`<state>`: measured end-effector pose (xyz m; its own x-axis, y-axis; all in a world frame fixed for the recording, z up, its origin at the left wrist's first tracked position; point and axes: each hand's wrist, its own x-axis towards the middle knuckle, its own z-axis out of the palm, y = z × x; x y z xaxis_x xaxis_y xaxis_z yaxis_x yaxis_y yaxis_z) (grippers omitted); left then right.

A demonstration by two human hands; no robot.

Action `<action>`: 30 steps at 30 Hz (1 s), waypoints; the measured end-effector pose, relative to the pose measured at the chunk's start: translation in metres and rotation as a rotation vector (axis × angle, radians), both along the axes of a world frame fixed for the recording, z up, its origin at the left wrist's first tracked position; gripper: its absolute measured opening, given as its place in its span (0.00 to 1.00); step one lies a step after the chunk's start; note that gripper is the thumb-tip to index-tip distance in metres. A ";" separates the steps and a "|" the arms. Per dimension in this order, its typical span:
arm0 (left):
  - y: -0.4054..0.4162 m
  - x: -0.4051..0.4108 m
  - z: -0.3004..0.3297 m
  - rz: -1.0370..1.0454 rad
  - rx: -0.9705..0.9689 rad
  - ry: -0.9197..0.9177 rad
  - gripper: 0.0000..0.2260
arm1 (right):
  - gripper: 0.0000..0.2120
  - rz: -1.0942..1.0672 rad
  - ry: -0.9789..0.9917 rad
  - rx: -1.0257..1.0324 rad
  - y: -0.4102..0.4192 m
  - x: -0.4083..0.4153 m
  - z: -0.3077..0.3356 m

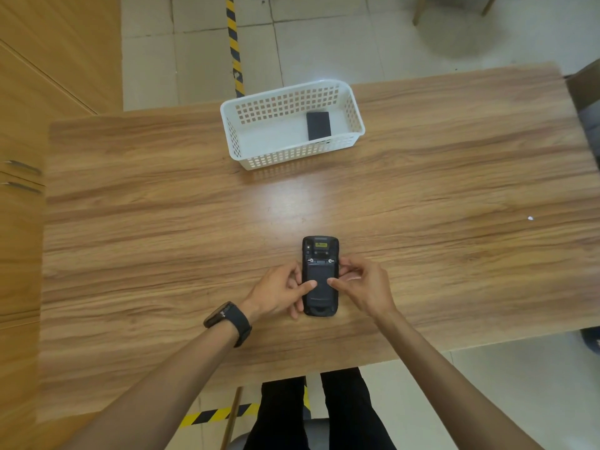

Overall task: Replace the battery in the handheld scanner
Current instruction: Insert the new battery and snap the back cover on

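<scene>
The black handheld scanner [320, 254] lies face down on the wooden table [162, 222], near its front edge, with its back cover and two silver latches showing. My left hand [281, 292] grips its left side, thumb pressed on the back cover. My right hand [363, 285] holds the right side, thumb also on the cover. A black battery [318, 125] lies flat in the right half of the white basket [259, 157] at the back of the table.
A small white speck [530, 218] lies on the table at the right. Wooden cabinets [19, 177] stand along the left. Yellow-black floor tape [234, 43] runs beyond the table. A black watch [229, 323] sits on my left wrist.
</scene>
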<state>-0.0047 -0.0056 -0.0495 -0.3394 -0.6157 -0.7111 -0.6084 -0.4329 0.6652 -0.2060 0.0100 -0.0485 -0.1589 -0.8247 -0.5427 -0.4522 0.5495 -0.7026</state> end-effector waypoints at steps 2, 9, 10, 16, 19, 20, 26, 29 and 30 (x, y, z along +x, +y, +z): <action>0.002 0.001 0.000 0.033 0.006 0.021 0.13 | 0.22 0.027 0.001 -0.015 0.002 0.000 0.002; -0.001 -0.004 0.002 -0.005 -0.042 -0.018 0.12 | 0.22 0.026 0.018 -0.048 0.002 0.005 0.007; -0.003 -0.004 0.003 -0.029 -0.042 -0.024 0.12 | 0.22 0.025 0.014 -0.049 0.002 0.005 0.007; 0.001 0.001 0.001 0.017 -0.039 0.024 0.11 | 0.19 0.115 0.017 -0.088 0.004 0.005 0.012; 0.007 0.005 -0.002 -0.031 -0.080 0.041 0.14 | 0.23 0.196 0.026 -0.091 0.007 -0.001 0.011; 0.008 0.007 -0.003 -0.059 -0.093 0.040 0.15 | 0.27 0.225 0.030 -0.095 0.008 -0.003 0.010; 0.011 0.011 -0.006 -0.049 -0.098 0.045 0.19 | 0.39 0.211 0.023 -0.120 0.015 -0.001 0.008; 0.011 0.009 -0.006 -0.016 -0.082 0.036 0.19 | 0.37 0.247 0.041 -0.131 0.016 -0.001 0.007; 0.010 0.009 -0.006 -0.012 -0.069 0.034 0.20 | 0.36 0.271 0.057 -0.127 0.016 -0.001 0.007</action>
